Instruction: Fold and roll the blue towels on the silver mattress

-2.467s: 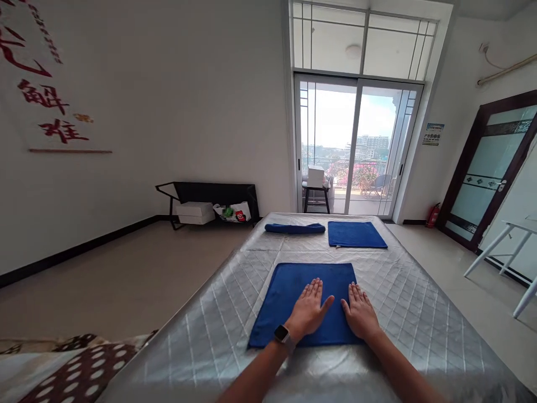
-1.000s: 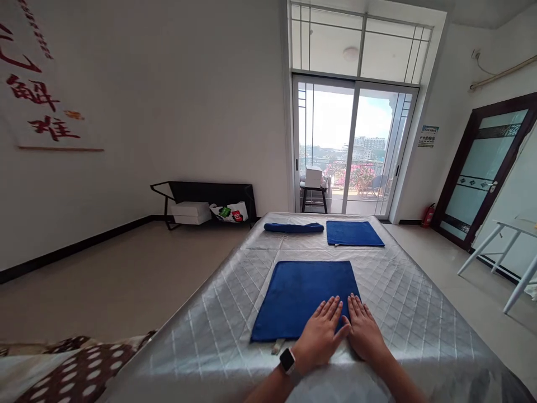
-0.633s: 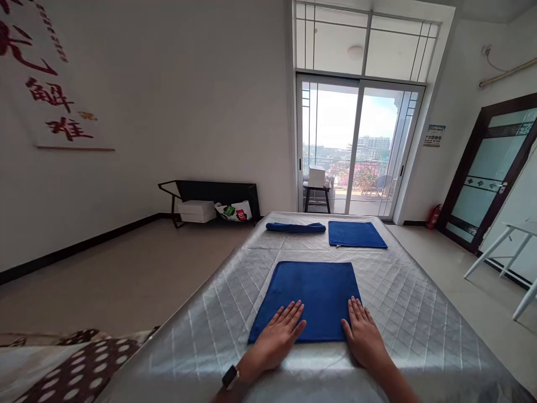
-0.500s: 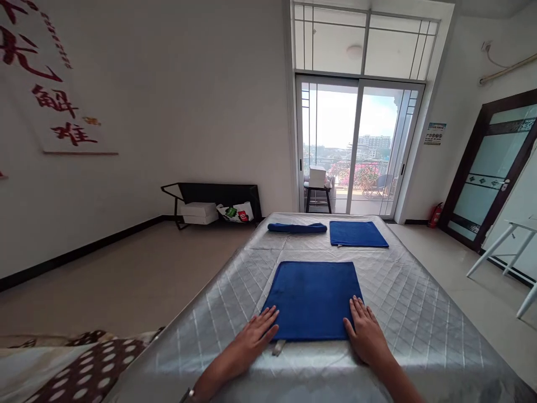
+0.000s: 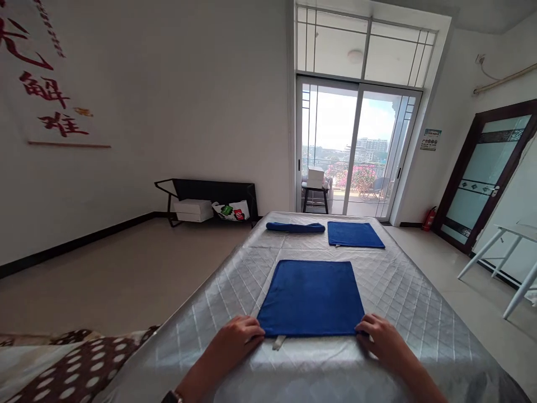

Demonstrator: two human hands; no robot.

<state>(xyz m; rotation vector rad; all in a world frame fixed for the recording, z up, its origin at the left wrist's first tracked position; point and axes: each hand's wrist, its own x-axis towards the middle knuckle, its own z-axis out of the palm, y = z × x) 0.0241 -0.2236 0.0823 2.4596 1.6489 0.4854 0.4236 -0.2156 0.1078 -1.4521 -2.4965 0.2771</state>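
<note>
A blue cloth (image 5: 311,296) lies flat on the silver quilted cover (image 5: 226,302), a small pale tag showing at its near edge. At the cloth's near left corner, my left hand (image 5: 240,337) pinches the edge with bent fingers. My right hand (image 5: 380,334) has its fingers closed on the near right corner. Farther back, a rolled blue cloth (image 5: 296,228) lies on the left and another flat blue cloth (image 5: 356,234) on the right.
Brown polka-dot fabric (image 5: 90,364) is at the lower left. A black bench (image 5: 213,190) holding white boxes (image 5: 193,210) stands by the wall. Sliding glass doors (image 5: 327,129) are behind the bed, and a white table (image 5: 520,230) is at right.
Both hands have gone from lying flat on the cloth's sides to closed fingers at its near corners. My left hand moved left, my right hand outward to the right. The view shifted slightly.
</note>
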